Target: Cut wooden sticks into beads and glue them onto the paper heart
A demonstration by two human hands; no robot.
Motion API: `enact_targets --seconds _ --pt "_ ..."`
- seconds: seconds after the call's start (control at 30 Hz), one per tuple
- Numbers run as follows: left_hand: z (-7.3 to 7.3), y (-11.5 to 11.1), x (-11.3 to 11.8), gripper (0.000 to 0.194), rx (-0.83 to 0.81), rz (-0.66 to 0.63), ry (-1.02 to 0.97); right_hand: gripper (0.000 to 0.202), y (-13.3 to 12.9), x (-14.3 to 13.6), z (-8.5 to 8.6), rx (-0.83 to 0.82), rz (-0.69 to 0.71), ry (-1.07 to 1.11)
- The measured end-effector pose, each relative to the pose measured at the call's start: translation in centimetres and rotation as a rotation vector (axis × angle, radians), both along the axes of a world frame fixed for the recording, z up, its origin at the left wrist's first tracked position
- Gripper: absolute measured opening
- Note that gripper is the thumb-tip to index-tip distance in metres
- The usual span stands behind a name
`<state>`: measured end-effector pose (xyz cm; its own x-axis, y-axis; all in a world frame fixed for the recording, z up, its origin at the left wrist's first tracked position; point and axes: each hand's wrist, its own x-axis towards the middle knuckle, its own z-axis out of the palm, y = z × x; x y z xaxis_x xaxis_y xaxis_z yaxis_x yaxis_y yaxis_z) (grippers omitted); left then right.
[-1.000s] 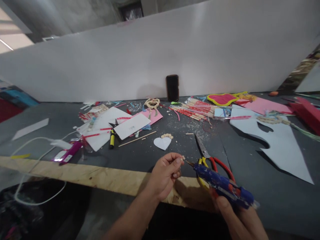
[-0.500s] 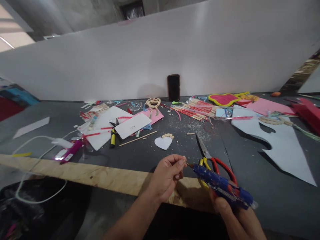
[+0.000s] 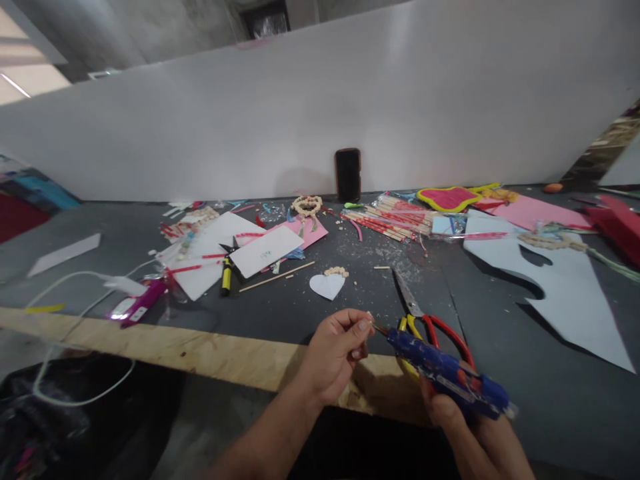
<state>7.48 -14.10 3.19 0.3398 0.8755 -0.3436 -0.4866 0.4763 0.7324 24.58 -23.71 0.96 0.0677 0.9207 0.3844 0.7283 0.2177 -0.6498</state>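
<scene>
My right hand (image 3: pixel 465 427) is wrapped round a blue glue gun (image 3: pixel 443 370), its metal nozzle pointing left. That nozzle meets the fingertips of my left hand (image 3: pixel 343 350), which pinch a tiny pale piece (image 3: pixel 370 316), too small to name. Just beyond my left hand lies a white paper heart (image 3: pixel 327 287), with small beige pieces (image 3: pixel 336 272) along part of its upper edge. Scissors with red handles (image 3: pixel 450 333) rest partly behind the glue gun, beside a yellow-handled tool (image 3: pixel 409 327) that it partly hides.
A phone (image 3: pixel 347 175) leans upright against the white board (image 3: pixel 250 127). Red-and-beige sticks (image 3: pixel 385 223) lie in front of it. Cut white card (image 3: pixel 575 300) is on the right. A yellow-black cutter (image 3: pixel 226 273), papers and a purple device (image 3: pixel 140 303) with a white cable lie left.
Hardly anything differs. Both hands and the glue gun keep almost the same position, with the nozzle still at my left fingertips.
</scene>
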Motion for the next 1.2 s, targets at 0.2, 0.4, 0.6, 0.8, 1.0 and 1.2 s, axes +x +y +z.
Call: enact_targets --seconds 0.2,0.4,0.6,0.8,1.0,1.2 --pt "0.2 0.0 0.0 0.024 -0.018 0.015 -0.017 0.025 -0.2 0.4 -0.4 -0.06 -0.003 0.018" --pt "0.3 0.0 0.0 0.023 -0.015 0.011 -0.037 0.023 0.2 0.1 0.3 -0.066 0.011 0.034" --pt "0.4 0.0 0.0 0.024 -0.013 0.033 -0.021 0.022 -0.2 0.1 0.4 -0.051 0.008 0.011" --pt "0.3 0.2 -0.8 0.021 0.041 0.07 0.022 0.052 1.8 4.1 1.6 -0.048 -0.241 -0.187" --pt "-0.1 -0.1 -1.5 0.021 0.046 0.104 0.069 0.067 3.7 8.7 0.4 -0.159 -0.407 -0.693" --pt "-0.8 -0.1 -1.9 0.021 0.051 0.093 0.08 0.045 4.1 6.5 2.5 -0.039 -0.343 -0.818"
